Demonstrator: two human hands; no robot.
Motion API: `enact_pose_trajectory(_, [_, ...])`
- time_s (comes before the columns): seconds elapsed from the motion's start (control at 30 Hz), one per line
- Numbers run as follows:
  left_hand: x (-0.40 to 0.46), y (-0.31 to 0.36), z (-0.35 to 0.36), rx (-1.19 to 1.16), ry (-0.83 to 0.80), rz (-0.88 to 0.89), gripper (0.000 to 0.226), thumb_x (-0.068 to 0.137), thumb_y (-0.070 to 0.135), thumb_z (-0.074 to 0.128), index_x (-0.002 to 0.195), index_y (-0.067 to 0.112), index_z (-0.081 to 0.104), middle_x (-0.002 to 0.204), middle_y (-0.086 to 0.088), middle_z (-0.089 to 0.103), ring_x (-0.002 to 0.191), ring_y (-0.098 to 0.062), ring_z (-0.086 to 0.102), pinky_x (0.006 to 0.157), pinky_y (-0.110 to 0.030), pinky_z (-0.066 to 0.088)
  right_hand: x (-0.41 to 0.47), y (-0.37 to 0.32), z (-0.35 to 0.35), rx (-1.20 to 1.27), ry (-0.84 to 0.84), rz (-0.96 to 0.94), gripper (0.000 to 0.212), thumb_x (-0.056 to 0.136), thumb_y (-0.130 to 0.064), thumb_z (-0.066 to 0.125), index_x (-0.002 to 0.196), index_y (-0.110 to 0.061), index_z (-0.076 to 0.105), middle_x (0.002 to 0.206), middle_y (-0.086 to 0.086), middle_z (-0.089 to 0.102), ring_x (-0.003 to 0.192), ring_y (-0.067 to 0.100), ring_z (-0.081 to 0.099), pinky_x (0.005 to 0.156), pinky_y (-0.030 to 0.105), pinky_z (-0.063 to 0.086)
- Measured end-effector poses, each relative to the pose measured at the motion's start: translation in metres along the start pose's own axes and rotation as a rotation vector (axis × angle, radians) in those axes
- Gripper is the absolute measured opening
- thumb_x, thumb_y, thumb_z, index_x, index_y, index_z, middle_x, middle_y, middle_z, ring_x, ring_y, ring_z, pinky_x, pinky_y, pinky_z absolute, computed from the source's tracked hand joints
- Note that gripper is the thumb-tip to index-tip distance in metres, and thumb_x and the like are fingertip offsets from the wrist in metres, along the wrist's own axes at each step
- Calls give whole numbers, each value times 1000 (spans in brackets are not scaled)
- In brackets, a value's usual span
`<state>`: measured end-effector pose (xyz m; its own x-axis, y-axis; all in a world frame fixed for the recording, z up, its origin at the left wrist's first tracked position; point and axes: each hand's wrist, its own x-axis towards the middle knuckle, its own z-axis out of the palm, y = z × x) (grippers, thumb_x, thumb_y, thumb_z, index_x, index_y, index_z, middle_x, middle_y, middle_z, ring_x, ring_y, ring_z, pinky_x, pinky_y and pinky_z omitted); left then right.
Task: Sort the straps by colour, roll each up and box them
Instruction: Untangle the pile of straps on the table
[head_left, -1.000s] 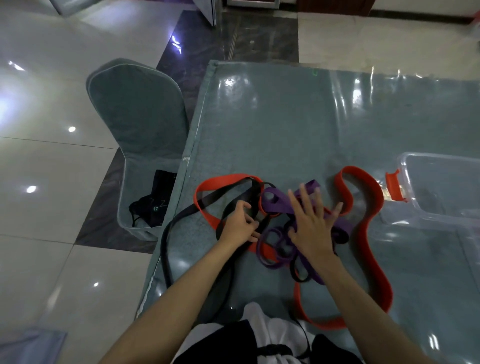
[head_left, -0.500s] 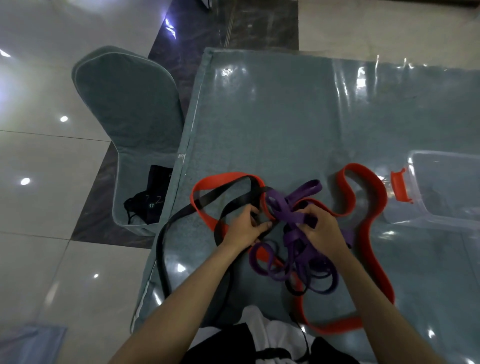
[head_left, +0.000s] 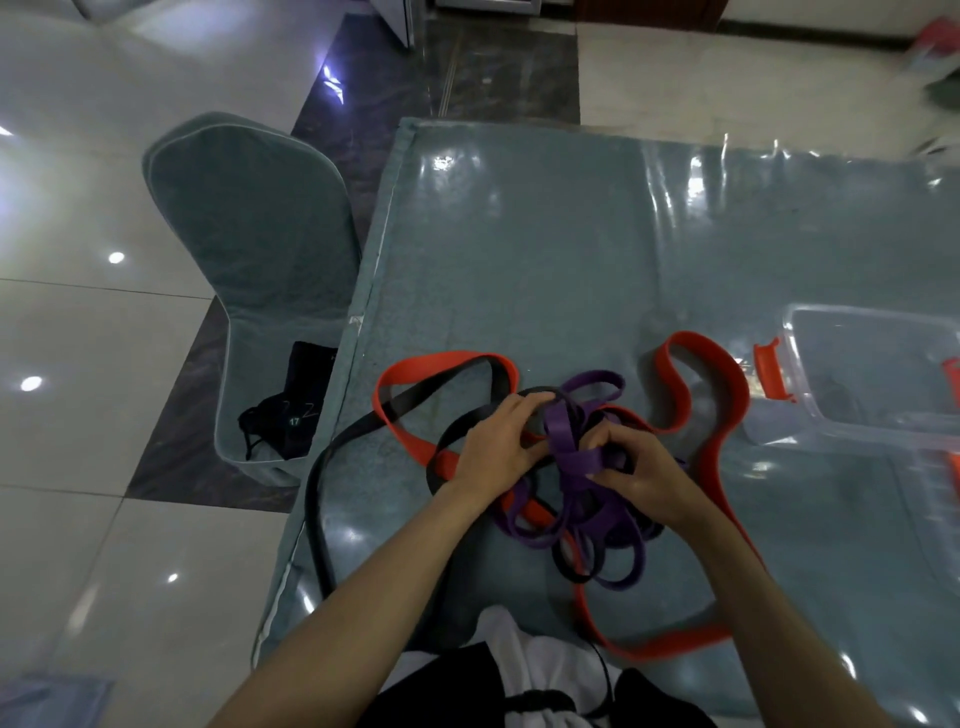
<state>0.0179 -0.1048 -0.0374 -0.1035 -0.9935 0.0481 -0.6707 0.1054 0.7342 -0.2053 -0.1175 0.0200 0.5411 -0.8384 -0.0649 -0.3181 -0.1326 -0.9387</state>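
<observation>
Right hand (head_left: 641, 470) now curled, left hand (head_left: 501, 441) too, fingers pinching flat purple straps (head_left: 566, 441).

Dim, bluish light; ceiling lamps glare white off the clear plastic table cover (head_left: 519, 249) and surrounding floor tiles (head_left: 78, 322); far corners smear and bend.

Right hand (head_left: 636, 470), flat and spread over purple strap (head_left: 571, 441) a second ago, now curled, pinching purple strap. Left hand (head_left: 501, 441) shifted forward onto tangle centre, fingers beside purple fold. Purple bundle bunched tighter, raised between hands.
</observation>
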Motion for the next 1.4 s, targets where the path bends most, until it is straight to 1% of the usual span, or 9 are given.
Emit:
enact_pose_trajectory(0.2, [-2,1,-3,-265,70,143,36,105,-2,55,139,8,64,131,-8,65,120,-18,64,106,-37,52,-15,3,12,-204,5,-18,23,85,8,77,94,-11,68,95,-3,71,93,21,69,89,46,55])
enact_pose_trajectory(0.43, [-2,7,-24,-756,206,-245,28,114,13,43,124,37,56,117,14,70,111,-15,70,101,-50,59,-26,12,15,-308,38,90,35,88,-5,81,114,-23,66,94,-22,71,98,-1,68,94,18,51])
enact_pose_trajectory(0.63, [-20,2,-36,-937,144,-387,36,109,28,56,142,40,50,140,3,63,128,-20,65,89,-35,62,-22,11,20,-344,193,183,19,90,-38,80,84,-24,69,80,-12,70,74,3,66,68,17,49])
enact_pose_trajectory(0.8, [-38,16,-31,-996,141,-317,26,106,10,62,131,13,68,125,-7,75,116,-28,70,99,-49,59,-16,0,23,2,183,299,37,94,-64,59,115,-36,69,119,-12,67,110,9,67,100,33,53])
enact_pose_trajectory(0.9, [-42,35,-21,-872,123,-164,27,93,-4,72,118,5,73,125,1,75,124,-12,68,108,-30,52,-2,-16,22,250,99,409,61,87,-85,46,105,-38,80,107,-18,78,102,-2,71,89,21,56])
enact_pose_trajectory(0.97, [-44,48,-15,-860,22,-72,29,89,-7,76,118,-2,69,139,-4,67,133,-11,62,109,-22,47,8,-23,20,333,99,555,50,90,-73,58,108,-30,75,106,-6,80,99,9,74,86,31,59])
enact_pose_trajectory(1.07, [-45,53,-18,-1022,-115,-54,44,87,-6,78,126,4,59,152,-10,55,144,-23,54,114,-34,48,9,-22,15,480,260,614,30,94,-13,76,119,-11,61,105,17,76,83,24,76,77,38,63])
enact_pose_trajectory(1.17, [-42,41,-27,-1070,-134,-116,73,86,-8,79,146,14,43,147,-11,59,139,-24,57,114,-41,49,1,-26,3,699,440,505,34,89,23,55,107,-6,60,85,15,72,64,25,72,70,41,65])
enact_pose_trajectory(1.4, [-38,-20,-31,-150,-13,-486,74,87,18,85,150,9,46,149,-14,52,140,-30,50,114,-36,42,-30,-34,-41,868,626,232,28,82,1,40,89,-19,58,72,4,62,50,15,54,46,21,44])
